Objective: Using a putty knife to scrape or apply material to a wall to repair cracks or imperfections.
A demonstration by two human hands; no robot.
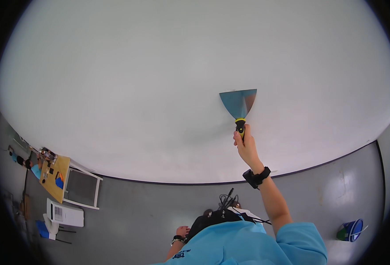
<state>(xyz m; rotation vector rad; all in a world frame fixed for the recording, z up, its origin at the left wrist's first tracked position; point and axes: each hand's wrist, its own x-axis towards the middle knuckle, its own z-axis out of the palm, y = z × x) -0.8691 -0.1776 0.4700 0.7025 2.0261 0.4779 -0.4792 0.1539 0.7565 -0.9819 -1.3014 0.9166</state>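
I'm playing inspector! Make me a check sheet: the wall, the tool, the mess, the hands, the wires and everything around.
Surface: white wall, faint dark shading left of the tool.
Job's things: wide-bladed scraper, blade pointing up, at the wall.
Clutter: jumbled items on the wooden table.
Grippers: right hand grips the scraper; left hand is low by the body, its grip unclear.
Cables: black cables at the person's front.
Surroundings: grey floor; bucket at right; another person by the table.
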